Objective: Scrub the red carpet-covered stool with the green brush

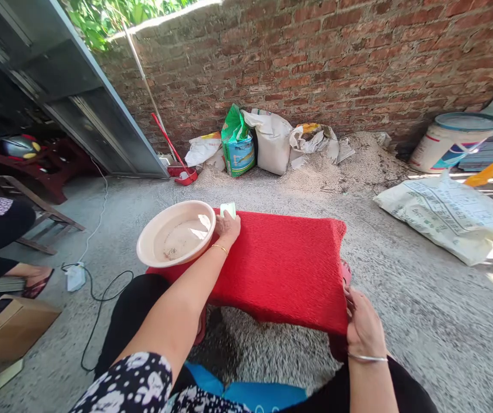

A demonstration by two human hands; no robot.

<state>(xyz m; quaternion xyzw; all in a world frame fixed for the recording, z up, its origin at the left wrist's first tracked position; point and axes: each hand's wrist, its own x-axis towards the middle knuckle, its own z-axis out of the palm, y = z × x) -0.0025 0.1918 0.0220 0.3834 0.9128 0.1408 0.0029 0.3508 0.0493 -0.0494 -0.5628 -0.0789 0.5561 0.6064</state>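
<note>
A red fuzzy cloth covers a low stool in front of me. At its far left edge, beside the basin, my left hand is closed around a small pale green and white rectangular thing; its kind I cannot make out. The wide cream basin rests on the left end of the cloth, with water and a few dark bits inside. My right hand grips the cloth's right edge near the front corner, where part of the red stool shows. Some of its fingers are hidden behind the edge.
Sacks, spilled grain and a red dustpan lie along the brick wall. A bucket and a flat sack are right. At left are a cardboard box, a cable and a seated person's foot.
</note>
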